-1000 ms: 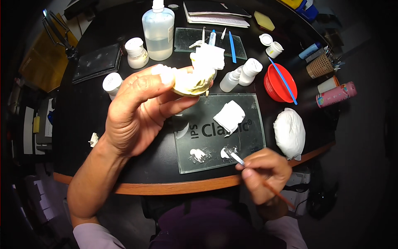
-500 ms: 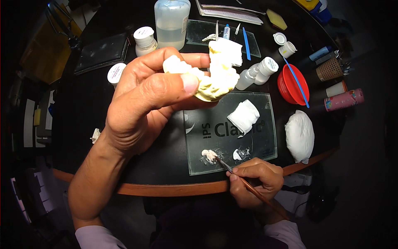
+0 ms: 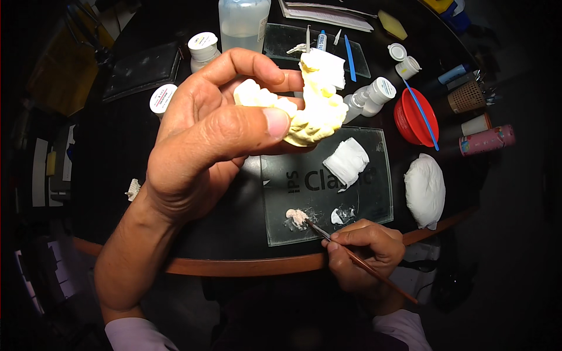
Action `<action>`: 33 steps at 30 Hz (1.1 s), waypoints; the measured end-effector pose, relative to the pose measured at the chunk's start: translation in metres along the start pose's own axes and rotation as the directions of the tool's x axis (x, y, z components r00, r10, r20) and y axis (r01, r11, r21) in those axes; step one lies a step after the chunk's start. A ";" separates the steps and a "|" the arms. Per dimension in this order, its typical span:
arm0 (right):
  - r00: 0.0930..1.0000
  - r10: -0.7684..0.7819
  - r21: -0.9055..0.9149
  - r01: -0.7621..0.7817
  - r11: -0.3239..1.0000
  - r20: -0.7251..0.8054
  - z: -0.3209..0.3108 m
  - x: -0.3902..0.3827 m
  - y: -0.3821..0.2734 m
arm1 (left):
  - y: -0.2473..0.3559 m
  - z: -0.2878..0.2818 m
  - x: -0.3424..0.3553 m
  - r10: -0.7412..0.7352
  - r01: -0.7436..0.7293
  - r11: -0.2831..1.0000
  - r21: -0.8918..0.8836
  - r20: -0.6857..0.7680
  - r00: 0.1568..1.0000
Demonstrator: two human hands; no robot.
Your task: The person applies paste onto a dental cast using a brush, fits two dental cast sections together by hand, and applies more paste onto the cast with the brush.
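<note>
Raised over the table, my left hand (image 3: pixel 205 134) grips a pale yellow dental cast (image 3: pixel 319 120) between thumb and fingers. The cast is arch-shaped and brightly lit. My right hand (image 3: pixel 369 254) is closed round a thin paintbrush (image 3: pixel 374 270) with a brown handle. Its dark tip touches a pinkish paste mound (image 3: pixel 297 218) on a glass slab (image 3: pixel 281 236). A smaller white paste dab (image 3: pixel 338 216) lies to the right of that mound. Farther up the slab rests a folded white tissue (image 3: pixel 346 164).
Right of the slab are a white wrapped bundle (image 3: pixel 424 192) and a red bowl (image 3: pixel 411 120) with a blue stick (image 3: pixel 420 114) across it. Behind my left hand stand a large bottle (image 3: pixel 243 29) and a white-capped jar (image 3: pixel 203 50). Small bottles (image 3: pixel 374 96) stand beyond the slab.
My left hand and the cast have shifted slightly right, and the cast has tilted a little; its index finger has lifted and curled. The brush tip stays at the pinkish paste.
</note>
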State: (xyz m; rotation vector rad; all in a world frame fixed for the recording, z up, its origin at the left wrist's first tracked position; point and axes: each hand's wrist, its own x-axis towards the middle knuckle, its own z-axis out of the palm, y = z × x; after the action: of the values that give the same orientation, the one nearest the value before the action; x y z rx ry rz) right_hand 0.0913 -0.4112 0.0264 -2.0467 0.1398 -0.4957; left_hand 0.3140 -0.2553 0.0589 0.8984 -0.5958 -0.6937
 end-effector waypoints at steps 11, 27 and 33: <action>0.996 -0.040 0.341 0.064 0.938 -0.077 -0.010 0.004 0.007 | 0.001 0.002 0.004 -0.044 0.044 0.999 0.002 0.171 0.984; 0.895 -0.442 0.469 0.362 0.806 0.068 -0.038 0.098 -0.011 | 0.007 0.000 -0.001 0.041 -0.180 0.912 0.369 0.354 0.934; 0.811 -0.583 0.299 0.548 0.781 0.038 -0.025 0.091 -0.008 | 0.001 0.000 -0.002 0.063 -0.193 0.916 0.351 0.348 0.935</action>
State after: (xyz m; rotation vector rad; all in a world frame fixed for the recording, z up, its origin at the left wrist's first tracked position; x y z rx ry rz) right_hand 0.1634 -0.4546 0.0698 -1.8113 -0.6205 -0.7044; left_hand 0.3130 -0.2534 0.0589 1.0986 -1.1116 -0.6209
